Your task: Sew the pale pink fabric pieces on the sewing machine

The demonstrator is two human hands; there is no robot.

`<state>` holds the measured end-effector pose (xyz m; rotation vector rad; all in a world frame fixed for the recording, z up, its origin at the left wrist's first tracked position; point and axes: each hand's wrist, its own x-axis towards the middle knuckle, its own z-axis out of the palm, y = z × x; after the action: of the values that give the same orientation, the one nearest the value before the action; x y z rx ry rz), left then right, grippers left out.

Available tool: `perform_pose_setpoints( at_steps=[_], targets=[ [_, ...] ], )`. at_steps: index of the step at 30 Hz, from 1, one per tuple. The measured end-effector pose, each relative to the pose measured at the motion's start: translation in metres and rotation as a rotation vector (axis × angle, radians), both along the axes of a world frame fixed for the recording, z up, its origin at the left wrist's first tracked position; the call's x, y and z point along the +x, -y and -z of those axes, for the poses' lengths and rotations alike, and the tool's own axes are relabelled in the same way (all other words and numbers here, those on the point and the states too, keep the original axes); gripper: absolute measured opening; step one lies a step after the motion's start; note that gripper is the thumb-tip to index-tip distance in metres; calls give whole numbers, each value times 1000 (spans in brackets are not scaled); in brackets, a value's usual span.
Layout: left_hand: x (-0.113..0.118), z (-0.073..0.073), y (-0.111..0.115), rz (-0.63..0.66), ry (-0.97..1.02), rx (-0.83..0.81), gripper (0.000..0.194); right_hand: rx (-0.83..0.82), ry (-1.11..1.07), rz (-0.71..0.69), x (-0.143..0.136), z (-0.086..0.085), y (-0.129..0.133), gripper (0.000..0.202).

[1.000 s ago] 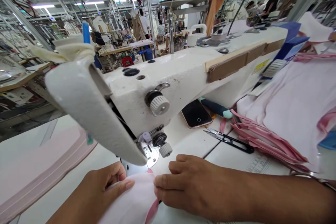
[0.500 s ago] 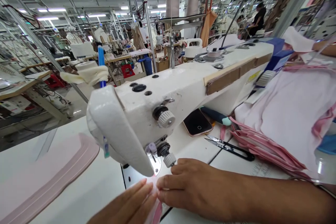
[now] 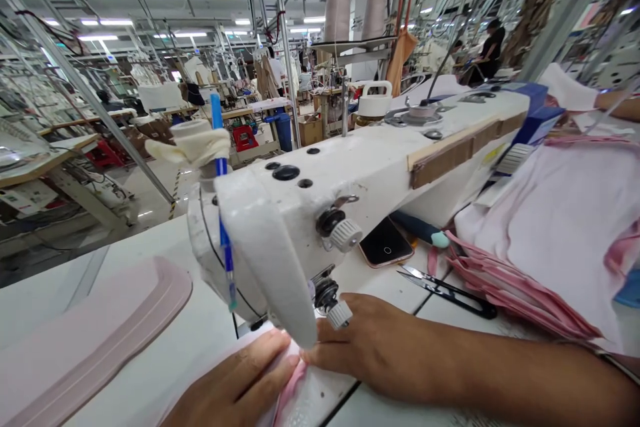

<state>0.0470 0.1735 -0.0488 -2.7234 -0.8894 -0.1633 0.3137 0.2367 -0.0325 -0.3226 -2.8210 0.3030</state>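
Both hands press flat on the pink cloth (image 3: 287,393), which lies on the desk (image 3: 165,360) right under the head of the sewing machine (image 3: 310,213). The left hand (image 3: 240,383) and the right hand (image 3: 373,347) meet fingertip to fingertip at the needle, equally near. The cloth's pink edge runs from there back toward the person.
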Motion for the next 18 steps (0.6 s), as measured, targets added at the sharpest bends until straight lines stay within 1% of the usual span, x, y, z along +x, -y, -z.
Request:
perform_pose_setpoints(
  at_steps=[3,8,10,12,14,16,18],
  targets=[
    [1,1,2,-6,21,2,61,-40,-6,17,0,1,-1,30],
    [1,1,3,-19,36,-8,60,-62,-11,20,-2,7,-1,27],
    [2,2,3,-35,48,-15,56,-69,-6,36,-2,9,-1,27],
    [5,3,4,-46,85,-23,48,-79,2,48,-2,10,-1,27],
    [6,5,5,-59,135,-59,44,-85,16,50,-2,10,-1,27],
    [6,7,6,-80,181,-138,45,-88,24,54,-2,10,0,29],
    [5,8,7,-146,320,-219,43,-92,28,59,-1,11,0,30]
  ],
)
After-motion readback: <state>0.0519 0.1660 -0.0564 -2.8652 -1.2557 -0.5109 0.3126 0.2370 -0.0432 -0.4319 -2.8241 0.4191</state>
